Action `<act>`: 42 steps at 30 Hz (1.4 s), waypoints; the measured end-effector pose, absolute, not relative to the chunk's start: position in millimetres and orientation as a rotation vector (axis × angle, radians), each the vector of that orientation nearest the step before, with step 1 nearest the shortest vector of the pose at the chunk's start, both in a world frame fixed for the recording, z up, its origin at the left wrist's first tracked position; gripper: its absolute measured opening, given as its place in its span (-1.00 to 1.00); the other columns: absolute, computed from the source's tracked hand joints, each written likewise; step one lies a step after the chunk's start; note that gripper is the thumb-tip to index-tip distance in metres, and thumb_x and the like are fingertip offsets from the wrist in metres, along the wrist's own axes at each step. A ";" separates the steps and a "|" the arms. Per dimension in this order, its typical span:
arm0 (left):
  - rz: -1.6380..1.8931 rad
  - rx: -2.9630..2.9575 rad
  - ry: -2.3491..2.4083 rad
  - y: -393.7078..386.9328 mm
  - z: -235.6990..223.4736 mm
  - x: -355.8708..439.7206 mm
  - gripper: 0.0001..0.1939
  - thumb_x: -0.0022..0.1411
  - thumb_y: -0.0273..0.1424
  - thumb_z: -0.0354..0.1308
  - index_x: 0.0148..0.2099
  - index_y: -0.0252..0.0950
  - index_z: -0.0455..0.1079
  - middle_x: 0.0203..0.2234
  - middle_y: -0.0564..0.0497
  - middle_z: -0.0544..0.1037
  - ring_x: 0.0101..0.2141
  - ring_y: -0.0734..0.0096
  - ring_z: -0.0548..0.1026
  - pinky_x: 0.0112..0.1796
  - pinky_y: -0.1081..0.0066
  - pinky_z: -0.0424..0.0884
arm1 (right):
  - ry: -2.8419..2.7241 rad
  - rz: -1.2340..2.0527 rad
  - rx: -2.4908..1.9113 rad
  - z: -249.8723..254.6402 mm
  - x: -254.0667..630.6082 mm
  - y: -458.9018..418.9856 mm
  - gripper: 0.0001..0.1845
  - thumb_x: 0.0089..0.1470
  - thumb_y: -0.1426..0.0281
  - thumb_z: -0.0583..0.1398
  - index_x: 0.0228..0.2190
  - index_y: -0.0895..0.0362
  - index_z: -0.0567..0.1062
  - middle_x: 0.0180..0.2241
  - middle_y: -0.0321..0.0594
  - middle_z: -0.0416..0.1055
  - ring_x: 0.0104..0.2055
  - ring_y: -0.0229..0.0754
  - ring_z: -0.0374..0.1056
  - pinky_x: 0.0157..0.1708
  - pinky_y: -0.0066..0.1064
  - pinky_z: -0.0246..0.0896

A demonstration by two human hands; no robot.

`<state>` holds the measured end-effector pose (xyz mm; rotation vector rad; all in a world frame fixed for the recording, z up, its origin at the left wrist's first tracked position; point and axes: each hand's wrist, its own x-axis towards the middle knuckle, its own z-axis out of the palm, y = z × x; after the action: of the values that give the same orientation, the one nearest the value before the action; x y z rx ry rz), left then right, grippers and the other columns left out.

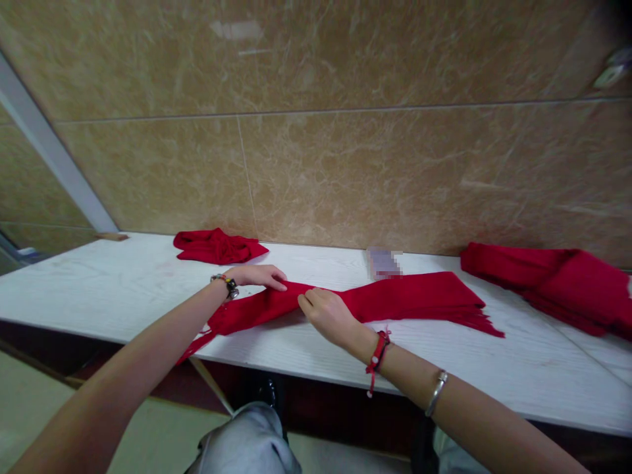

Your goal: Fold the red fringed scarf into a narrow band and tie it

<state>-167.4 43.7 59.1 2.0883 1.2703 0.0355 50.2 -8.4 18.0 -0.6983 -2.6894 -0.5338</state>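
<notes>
A long red scarf (409, 297) with fringed ends lies folded lengthwise across the white table. My right hand (328, 316) pinches its middle between thumb and curled fingers. To the left of that, my left hand (259, 275) grips the scarf's far edge, thumb toward me; its fingertips are partly hidden by the cloth. Between and below my hands the fabric is raised a little off the table. One fringed end hangs over the near edge at the left, and the other lies flat to the right.
A crumpled red cloth (217, 247) lies at the back left, and a larger folded pile of red cloth (553, 280) at the right. A blurred flat grey item (382, 262) rests behind the scarf. The white table (99, 283) meets a tiled wall (345, 178).
</notes>
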 end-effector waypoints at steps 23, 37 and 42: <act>0.457 2.327 1.044 139.3 92.0 150.0 -0.56 0.14 -0.38 0.08 0.06 -0.44 0.22 -0.08 -0.23 0.44 -0.12 0.23 0.42 -0.13 0.33 0.31 | -2.510 -0.790 -1.759 66.3 330.1 27.4 -0.45 0.12 0.53 -0.07 0.15 0.04 0.07 -0.34 -0.13 0.44 -0.39 -0.18 0.38 -0.49 -0.49 0.15; 0.330 2.199 1.027 119.2 117.4 87.9 -0.52 0.21 -0.19 -0.07 0.09 -0.35 0.18 -0.08 -0.09 0.45 -0.17 0.37 0.42 -0.22 0.47 0.34 | -2.035 -0.368 -1.372 39.4 340.5 57.4 -0.65 0.14 0.48 -0.04 -0.11 0.14 0.42 -0.26 -0.14 0.45 -0.23 -0.19 0.36 -0.22 -0.42 0.26; 0.213 2.487 1.226 111.2 72.9 82.5 -0.62 0.14 -0.25 0.03 -0.03 -0.33 0.32 -0.14 -0.06 0.47 -0.19 0.34 0.43 -0.19 0.46 0.31 | -2.220 -0.370 -1.327 23.1 344.4 54.6 -0.62 0.03 0.59 0.00 -0.15 0.14 0.45 -0.16 -0.13 0.43 -0.15 -0.15 0.36 -0.14 -0.35 0.27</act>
<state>82.5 111.2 72.9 2.4874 1.2263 0.2130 344.4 54.6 23.1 -1.3267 -2.2202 -0.3700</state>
